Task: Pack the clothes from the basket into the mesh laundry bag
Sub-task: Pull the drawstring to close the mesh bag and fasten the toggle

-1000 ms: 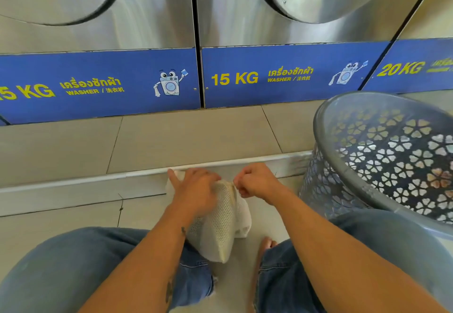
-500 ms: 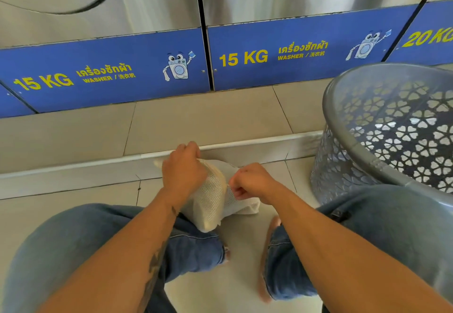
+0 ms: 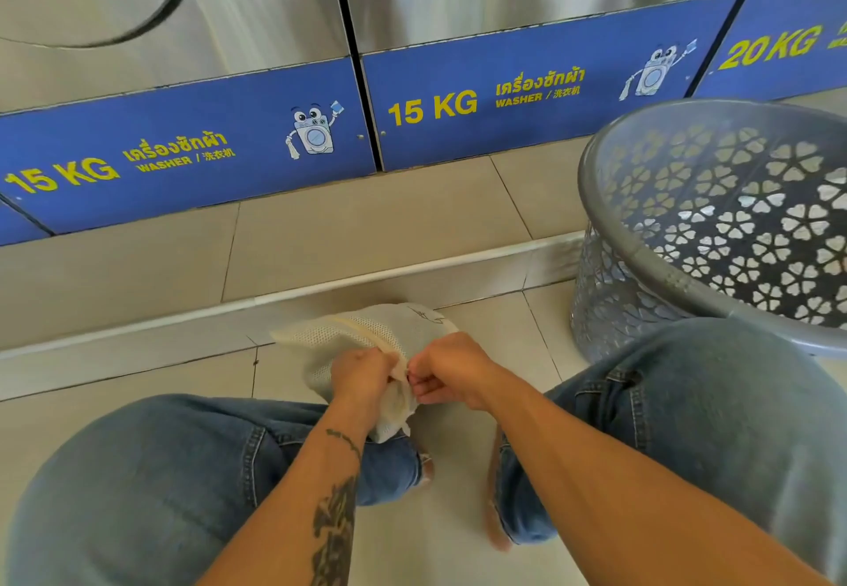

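Observation:
A cream mesh laundry bag (image 3: 362, 331), stuffed and lumpy, lies on the tiled floor between my knees. My left hand (image 3: 362, 377) grips the bag's near end in a fist. My right hand (image 3: 451, 374) pinches the bag right beside it, at the end of the zipper line; the puller itself is too small to see. A grey plastic basket (image 3: 641, 260) with flower-shaped holes stands at the right, against my right knee. No clothes show in the part of the basket's inside that I see.
A row of steel washers with blue "15 KG" and "20 KG" panels (image 3: 183, 159) stands on a raised tiled step (image 3: 366, 237) straight ahead. My knees in blue jeans (image 3: 151, 471) and a bare foot (image 3: 497, 494) fill the foreground.
Both hands have slid along the bag toward me, to its near end. The bag now lies flatter and stretched out toward the step. The view has tilted downward.

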`<state>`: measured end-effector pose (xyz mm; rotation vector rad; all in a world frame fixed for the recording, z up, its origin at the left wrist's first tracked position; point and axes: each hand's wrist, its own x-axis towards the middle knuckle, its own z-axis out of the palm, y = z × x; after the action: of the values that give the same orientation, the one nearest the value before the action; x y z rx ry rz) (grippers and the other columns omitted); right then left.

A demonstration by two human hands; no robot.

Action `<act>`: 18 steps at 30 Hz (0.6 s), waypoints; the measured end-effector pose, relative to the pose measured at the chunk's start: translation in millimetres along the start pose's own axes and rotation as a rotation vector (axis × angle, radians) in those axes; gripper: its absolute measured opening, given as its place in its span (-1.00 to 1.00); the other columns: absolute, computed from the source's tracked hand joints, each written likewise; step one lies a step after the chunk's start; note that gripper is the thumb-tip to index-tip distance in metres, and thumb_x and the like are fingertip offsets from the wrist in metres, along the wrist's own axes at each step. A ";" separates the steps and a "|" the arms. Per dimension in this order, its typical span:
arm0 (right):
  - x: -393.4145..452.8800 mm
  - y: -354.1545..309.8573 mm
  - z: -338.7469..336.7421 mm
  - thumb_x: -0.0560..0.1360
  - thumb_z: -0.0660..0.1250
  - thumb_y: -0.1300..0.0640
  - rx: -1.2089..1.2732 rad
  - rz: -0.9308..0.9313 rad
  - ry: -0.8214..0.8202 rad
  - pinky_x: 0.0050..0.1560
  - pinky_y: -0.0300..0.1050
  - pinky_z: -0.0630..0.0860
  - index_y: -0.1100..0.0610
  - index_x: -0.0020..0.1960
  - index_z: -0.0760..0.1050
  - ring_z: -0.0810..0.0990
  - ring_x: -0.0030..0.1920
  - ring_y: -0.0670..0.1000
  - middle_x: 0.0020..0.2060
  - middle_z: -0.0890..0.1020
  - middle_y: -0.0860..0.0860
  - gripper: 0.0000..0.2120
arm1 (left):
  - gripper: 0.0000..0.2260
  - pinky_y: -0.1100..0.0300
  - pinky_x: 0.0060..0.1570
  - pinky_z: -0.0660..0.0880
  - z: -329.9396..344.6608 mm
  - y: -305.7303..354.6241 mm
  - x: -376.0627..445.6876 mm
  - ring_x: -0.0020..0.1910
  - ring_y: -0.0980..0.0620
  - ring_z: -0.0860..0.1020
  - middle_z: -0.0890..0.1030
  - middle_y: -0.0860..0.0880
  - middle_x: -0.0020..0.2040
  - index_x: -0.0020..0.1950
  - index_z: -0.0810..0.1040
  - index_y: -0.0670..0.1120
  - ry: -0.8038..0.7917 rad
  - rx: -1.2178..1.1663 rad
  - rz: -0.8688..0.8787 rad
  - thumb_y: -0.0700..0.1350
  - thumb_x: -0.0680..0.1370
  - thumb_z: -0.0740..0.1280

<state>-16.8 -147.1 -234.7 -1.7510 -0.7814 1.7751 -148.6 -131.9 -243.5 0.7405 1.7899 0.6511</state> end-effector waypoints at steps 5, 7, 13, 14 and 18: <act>-0.9 -6.8 3.4 0.35 0.33 0.46 -0.171 -0.026 0.006 -0.09 -0.01 0.63 0.31 -0.14 0.60 0.53 -0.33 0.10 -0.27 0.57 0.23 -0.85 | -0.86 -0.05 0.09 0.53 -1.8 0.0 11.0 0.00 -0.14 0.59 0.64 -0.14 -0.02 -0.02 0.60 -0.10 0.052 -0.313 0.004 -0.24 0.44 0.42; 1.3 -7.4 4.3 0.34 0.36 0.46 -0.186 -0.026 0.024 -0.12 -0.03 0.59 0.29 -0.11 0.61 0.55 -0.27 0.11 -0.25 0.58 0.22 -0.83 | -0.85 -0.03 0.08 0.54 -3.5 -3.0 15.4 0.00 -0.11 0.59 0.64 -0.14 0.00 -0.06 0.57 -0.04 0.036 -0.368 0.014 -0.25 0.45 0.42; 8.2 -1.9 10.1 0.35 0.41 0.39 -0.263 0.030 -0.006 -0.33 -0.15 0.47 0.30 -0.11 0.65 0.60 -0.30 0.06 -0.26 0.64 0.19 -0.87 | -0.85 -0.03 -0.01 0.57 -10.0 -11.1 20.3 -0.05 -0.13 0.60 0.64 -0.16 -0.02 -0.03 0.56 -0.06 0.019 -0.355 0.057 -0.27 0.47 0.40; 9.1 -2.0 11.4 0.36 0.41 0.39 -0.264 0.035 -0.020 -0.37 -0.17 0.43 0.30 -0.12 0.65 0.61 -0.30 0.07 -0.26 0.64 0.19 -0.88 | -0.85 -0.04 -0.01 0.58 -10.3 -12.1 20.7 -0.06 -0.13 0.60 0.63 -0.17 -0.02 -0.03 0.56 -0.07 0.037 -0.370 0.056 -0.28 0.48 0.39; 13.7 0.2 13.8 0.37 0.38 0.40 -0.252 0.067 -0.036 -0.45 -0.22 0.34 0.30 -0.10 0.65 0.60 -0.30 0.08 -0.26 0.65 0.21 -0.87 | -0.85 -0.01 -0.08 0.57 -7.9 -14.0 19.0 -0.14 -0.10 0.58 0.61 -0.17 -0.07 -0.02 0.55 -0.10 0.068 -0.427 0.033 -0.30 0.48 0.38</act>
<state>-31.0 -138.0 -244.4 -1.9293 -1.0096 1.8217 -163.7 -127.7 -262.9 0.4607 1.6244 1.0494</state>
